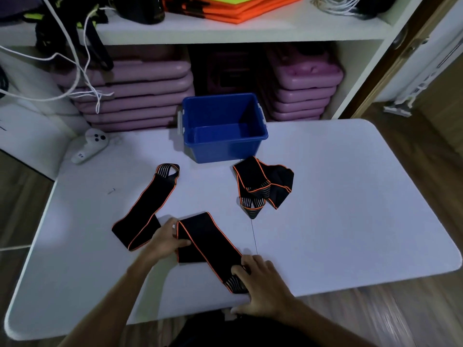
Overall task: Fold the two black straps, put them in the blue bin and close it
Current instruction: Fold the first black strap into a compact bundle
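A long black strap [208,244] with orange edging lies in a zigzag across the near part of the white table [350,209]. My left hand [166,240] pinches its folded edge near the middle. My right hand [263,279] grips the striped near end by the table's front edge. The strap's far end with a loop lies at the upper left. A second black strap [263,186] sits crumpled to the right, just in front of the blue bin [223,128]. The bin stands open and empty at the table's back edge. No lid is visible.
A white controller [90,146] lies at the table's back left corner. Behind the table, a white shelf holds stacked purple cases [140,96], orange pads and loose white cords. A small screw-like item [111,191] lies on the left of the table.
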A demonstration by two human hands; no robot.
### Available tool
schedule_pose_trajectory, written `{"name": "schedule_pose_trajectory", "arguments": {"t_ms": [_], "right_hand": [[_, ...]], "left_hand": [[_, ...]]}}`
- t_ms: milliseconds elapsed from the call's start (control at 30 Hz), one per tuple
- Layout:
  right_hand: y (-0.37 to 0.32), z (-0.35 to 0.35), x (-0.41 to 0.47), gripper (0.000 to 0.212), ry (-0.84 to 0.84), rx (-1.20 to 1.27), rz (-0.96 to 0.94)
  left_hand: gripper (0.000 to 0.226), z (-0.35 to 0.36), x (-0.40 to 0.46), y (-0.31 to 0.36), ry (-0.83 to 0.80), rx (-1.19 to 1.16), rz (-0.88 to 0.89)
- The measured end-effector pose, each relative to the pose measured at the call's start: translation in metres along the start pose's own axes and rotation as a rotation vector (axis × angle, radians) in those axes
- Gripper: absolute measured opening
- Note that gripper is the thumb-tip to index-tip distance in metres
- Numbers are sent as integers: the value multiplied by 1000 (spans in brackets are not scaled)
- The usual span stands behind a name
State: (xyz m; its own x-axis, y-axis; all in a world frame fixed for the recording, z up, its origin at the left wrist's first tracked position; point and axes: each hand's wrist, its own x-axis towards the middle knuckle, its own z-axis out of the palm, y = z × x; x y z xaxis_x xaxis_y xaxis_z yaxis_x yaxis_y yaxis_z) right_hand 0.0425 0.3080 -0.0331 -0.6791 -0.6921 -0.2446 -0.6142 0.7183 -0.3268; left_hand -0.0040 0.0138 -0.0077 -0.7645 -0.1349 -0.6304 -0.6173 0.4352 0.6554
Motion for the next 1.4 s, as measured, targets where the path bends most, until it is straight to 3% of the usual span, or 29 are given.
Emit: {"name": "schedule_pose_trajectory", "arguments": {"t_ms": [100, 200, 267, 400, 733, 867, 933, 967, 1033, 1100, 1167, 1267, 1400], "right_hand": [[8, 7, 5, 57, 72, -39, -36], [19, 5, 3, 26, 111, 30, -80], [27, 1, 0, 17, 104, 123, -48], [36, -6, -5, 17, 166, 310, 12], [35, -4, -11, 17, 159, 320, 1], [32, -10, -12, 19, 151, 376, -7], [24, -23, -11, 16, 153, 591, 114], [19, -32, -8, 14, 163, 779, 207], [17, -51, 0, 13, 271, 1152, 367], [28, -63, 8, 15, 381, 1371, 568], [49, -67, 11, 19, 371, 1375, 782], [76, -60, 10, 31, 336, 1207, 986], [84, -60, 8, 61, 337, 817, 947]], "left_hand": [[40, 1, 3, 1, 17, 38, 26], [35, -3, 8, 1, 17, 56, 45], [34, -6, 10, 1, 21, 77, 53], [31, -10, 14, 0, 1, 83, 53], [27, -7, 15, -9, 1, 75, 46], [18, -14, 9, -8, -94, 101, 14], [9, -22, 4, -2, -206, 211, -34], [17, -27, 2, 2, -246, 249, -64], [25, -34, 2, 5, -240, 274, -76], [20, -36, 8, 4, -169, 257, -38], [6, -32, 11, 1, -71, 253, 12], [20, -19, 12, -6, 68, 264, 140], [43, 0, 8, -24, 296, 639, 412]]}}
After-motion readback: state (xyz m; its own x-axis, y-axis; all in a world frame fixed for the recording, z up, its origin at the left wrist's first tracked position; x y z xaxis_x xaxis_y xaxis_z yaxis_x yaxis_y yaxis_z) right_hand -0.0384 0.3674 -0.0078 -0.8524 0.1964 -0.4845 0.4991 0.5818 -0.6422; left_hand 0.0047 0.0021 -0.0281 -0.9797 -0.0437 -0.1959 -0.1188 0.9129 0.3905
